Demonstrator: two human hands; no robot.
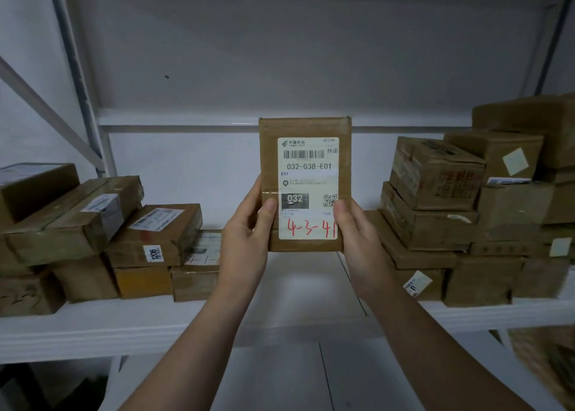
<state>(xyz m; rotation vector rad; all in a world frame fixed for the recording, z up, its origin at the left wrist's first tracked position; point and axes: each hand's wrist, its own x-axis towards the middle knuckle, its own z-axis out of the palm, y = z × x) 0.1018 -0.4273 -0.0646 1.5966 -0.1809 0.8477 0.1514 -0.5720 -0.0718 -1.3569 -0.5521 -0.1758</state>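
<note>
A small flat cardboard parcel [305,127] is held upright in the middle of the head view, its white shipping label facing me. The label shows a barcode, "032-038-E01" and red handwriting "4-3-41". My left hand [247,236] grips the parcel's lower left edge, thumb lying on the front. My right hand [357,239] grips the lower right edge, thumb over the label's corner. The parcel hangs above the gap in the white shelf [280,317].
Stacked cardboard boxes [102,239] fill the shelf's left side, one marked "1206". A taller stack of boxes [466,217] stands at the right. A white metal upright [77,77] and a diagonal brace run at the left. Another box [547,364] sits at lower right.
</note>
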